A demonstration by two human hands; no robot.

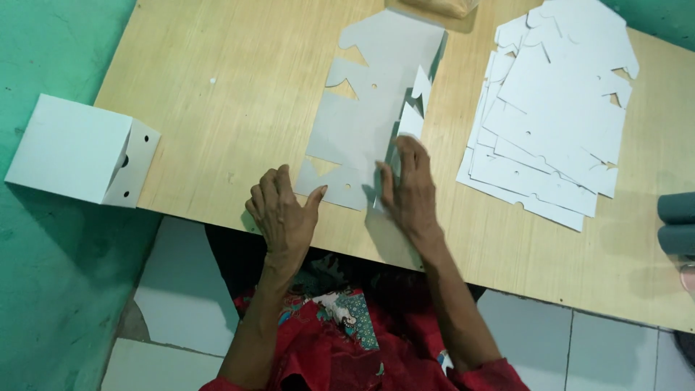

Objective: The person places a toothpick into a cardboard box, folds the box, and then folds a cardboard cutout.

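1. The left hand (281, 213) lies flat, fingers spread, on the near corner of a grey die-cut cardboard sheet (365, 108) on the wooden tabletop (217, 94).
2. The right hand (410, 190) presses the sheet's right edge, fingers held together (a flap stands up just beside them).
3. A stack of white cut sheets (554, 116) lies to the right, apart.
4. A folded white box (79, 150) sits at the tabletop's left edge.
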